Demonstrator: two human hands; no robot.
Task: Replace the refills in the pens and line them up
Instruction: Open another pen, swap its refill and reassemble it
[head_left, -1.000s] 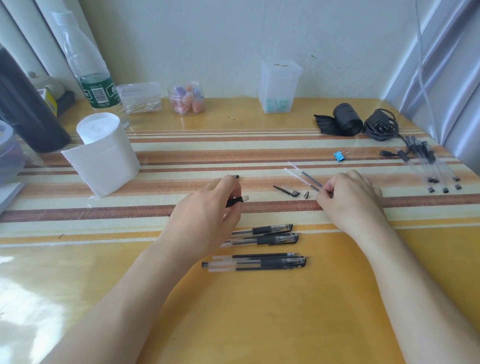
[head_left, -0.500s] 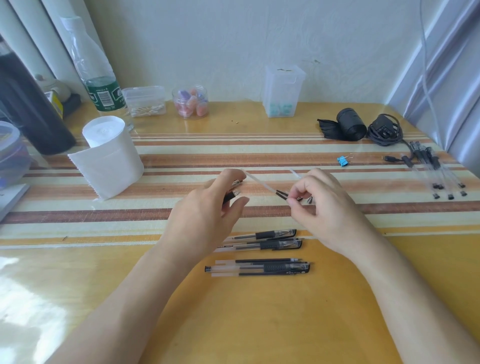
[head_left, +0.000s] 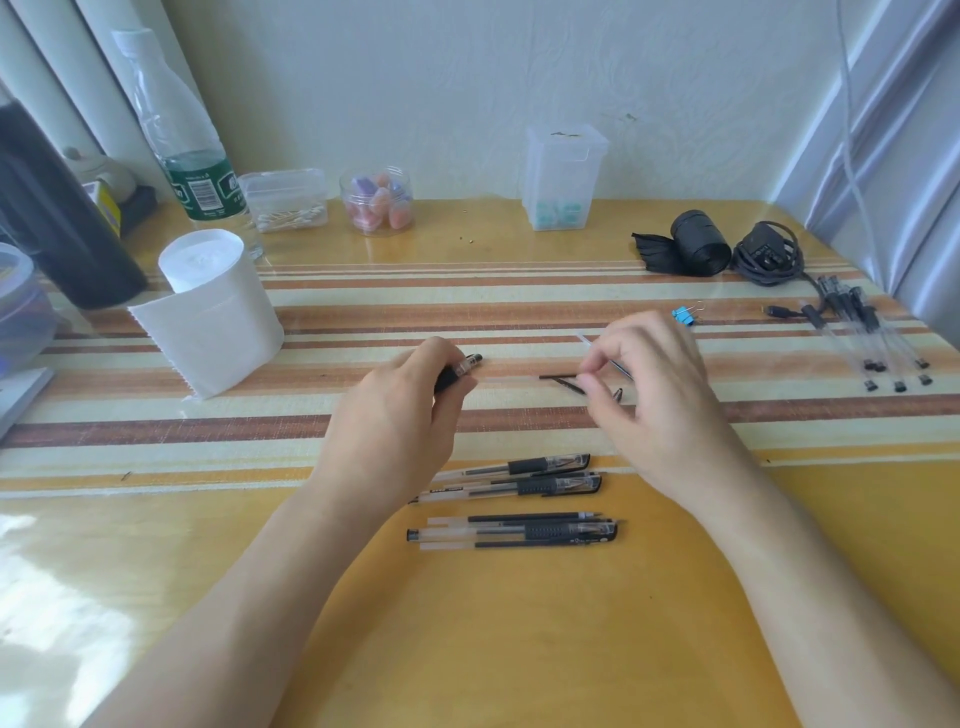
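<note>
My left hand (head_left: 400, 415) grips an open pen barrel (head_left: 462, 370) with a black grip, its open end pointing right. My right hand (head_left: 654, 395) pinches a thin refill (head_left: 524, 379), held level, with its clear end aimed at the barrel and a small gap between them. A small pen tip (head_left: 617, 394) lies on the cloth by my right fingers. Near the table's front lie two black-grip pens (head_left: 524, 475) side by side, and below them a third pen with loose refills (head_left: 519, 530). Several more pens (head_left: 872, 338) lie at the far right.
A white paper roll (head_left: 213, 306) stands at the left, with a bottle (head_left: 182, 145), a cotton-swab box (head_left: 285, 200) and a jar (head_left: 376, 200) behind. A clear box (head_left: 563, 176), a black roll (head_left: 691, 249), a coiled cable (head_left: 769, 254) and a blue clip (head_left: 684, 315) sit at the back right.
My right hand picked a refill off the cloth, carried it left and turned it level toward the barrel. My left hand raised the barrel slightly.
</note>
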